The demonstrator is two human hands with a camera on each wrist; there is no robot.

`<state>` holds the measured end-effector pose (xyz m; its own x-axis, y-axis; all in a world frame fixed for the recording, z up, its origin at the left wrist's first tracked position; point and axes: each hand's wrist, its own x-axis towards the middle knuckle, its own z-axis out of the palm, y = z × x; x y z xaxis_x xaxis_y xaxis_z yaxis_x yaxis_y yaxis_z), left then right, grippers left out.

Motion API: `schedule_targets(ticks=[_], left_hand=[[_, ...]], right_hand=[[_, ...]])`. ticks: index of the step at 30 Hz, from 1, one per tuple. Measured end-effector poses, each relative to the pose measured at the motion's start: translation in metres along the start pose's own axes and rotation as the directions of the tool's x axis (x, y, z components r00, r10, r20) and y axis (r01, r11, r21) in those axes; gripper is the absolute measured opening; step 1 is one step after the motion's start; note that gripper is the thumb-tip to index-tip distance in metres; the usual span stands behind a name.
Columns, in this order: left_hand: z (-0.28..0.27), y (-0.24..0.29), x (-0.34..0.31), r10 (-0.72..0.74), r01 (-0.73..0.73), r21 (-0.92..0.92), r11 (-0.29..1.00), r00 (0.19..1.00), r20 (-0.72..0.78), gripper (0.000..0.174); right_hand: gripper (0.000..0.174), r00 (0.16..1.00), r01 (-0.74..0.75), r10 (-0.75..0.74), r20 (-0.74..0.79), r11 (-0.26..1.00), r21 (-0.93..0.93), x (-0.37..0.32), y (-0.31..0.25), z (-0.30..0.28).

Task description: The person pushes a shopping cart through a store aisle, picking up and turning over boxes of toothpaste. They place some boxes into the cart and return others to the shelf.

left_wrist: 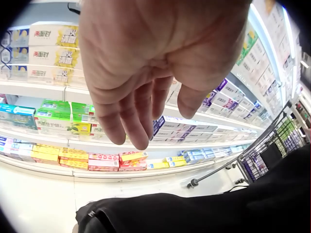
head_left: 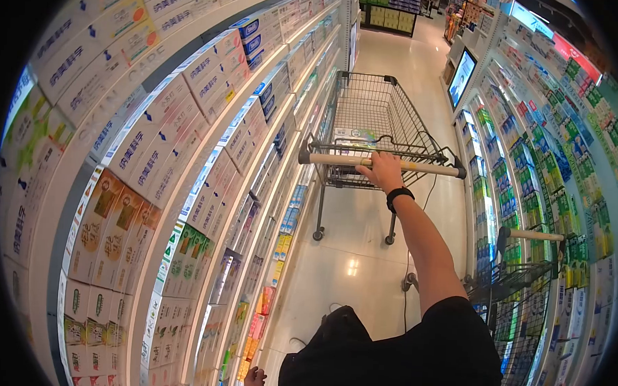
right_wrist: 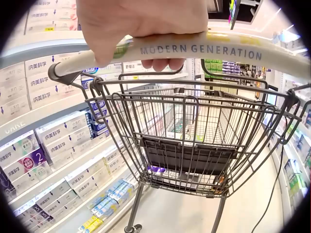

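A wire shopping cart stands in front of me, its pale handle lettered "MODERN GENERATION". My right hand grips that handle near its middle, fingers curled over and under it in the right wrist view. A dark band circles the right wrist. A few flat boxes lie in the cart. Low at my left side hangs my left hand, its fingers loosely bent and holding nothing. Behind it in the left wrist view are shelves of boxed goods, the closest being green boxes and yellow boxes.
Tall lit shelves with stacked white cartons line the left side. More shelves run along the right, where a second cart stands. A screen is mounted farther up the aisle. The tiled floor runs between; a thin cord hangs beside my cart.
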<state>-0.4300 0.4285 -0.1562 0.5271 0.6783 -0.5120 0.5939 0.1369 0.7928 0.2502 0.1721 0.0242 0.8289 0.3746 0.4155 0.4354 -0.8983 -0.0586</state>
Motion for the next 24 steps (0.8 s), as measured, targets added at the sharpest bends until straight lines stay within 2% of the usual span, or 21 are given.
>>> schedule_targets(ticks=[3,4,5,8,10,13,14,18,21,23,24], left_hand=[[-0.018,-0.049,0.028,-0.071,0.066,0.056,0.996,0.992,0.100,0.040],[-0.025,-0.019,0.005,0.051,-0.096,0.232,0.968,0.980,0.192,0.040],[-0.032,-0.012,0.002,0.021,-0.086,0.294,0.952,0.976,0.218,0.042],[-0.056,-0.056,0.014,0.076,-0.131,0.227,0.965,0.968,0.238,0.043],[-0.069,-0.077,0.020,0.044,-0.101,0.236,0.966,0.971,0.235,0.044],[-0.087,-0.116,0.031,-0.080,0.039,0.188,0.981,0.973,0.216,0.039],[-0.089,-0.126,0.028,-0.082,0.035,0.209,0.977,0.972,0.222,0.039],[-0.097,-0.140,0.013,-0.076,-0.003,0.290,0.957,0.962,0.262,0.046],[-0.102,-0.150,0.008,-0.114,0.020,0.316,0.949,0.954,0.279,0.046],[-0.104,-0.155,-0.002,-0.099,0.011,0.302,0.953,0.956,0.275,0.046],[-0.104,-0.155,-0.010,-0.084,-0.002,0.299,0.954,0.958,0.273,0.045]], right_hand=[[0.057,1.000,-0.017,0.017,0.005,1.000,0.022,-0.035,-0.018,-0.014],[0.058,1.000,-0.007,0.007,-0.014,1.000,0.026,-0.047,-0.023,-0.015],[0.058,1.000,-0.013,0.012,0.010,0.999,0.037,-0.059,-0.030,-0.020],[0.059,0.996,-0.023,0.022,0.082,1.000,0.016,-0.094,-0.057,-0.039],[0.058,0.994,-0.043,0.040,0.105,0.999,0.026,-0.118,-0.074,-0.049],[0.056,0.998,-0.023,0.022,0.052,1.000,0.019,-0.156,-0.098,-0.060],[0.055,0.999,-0.020,0.020,0.034,1.000,0.009,-0.169,-0.106,-0.065],[0.053,1.000,-0.027,0.027,-0.004,0.999,0.019,-0.215,-0.137,-0.080],[0.054,0.998,-0.041,0.042,-0.036,0.998,0.038,-0.249,-0.157,-0.090],[0.052,0.995,-0.017,0.024,-0.095,0.998,0.065,-0.272,-0.170,-0.094],[0.049,0.996,-0.048,0.057,-0.073,0.991,0.124,-0.283,-0.179,-0.104]])
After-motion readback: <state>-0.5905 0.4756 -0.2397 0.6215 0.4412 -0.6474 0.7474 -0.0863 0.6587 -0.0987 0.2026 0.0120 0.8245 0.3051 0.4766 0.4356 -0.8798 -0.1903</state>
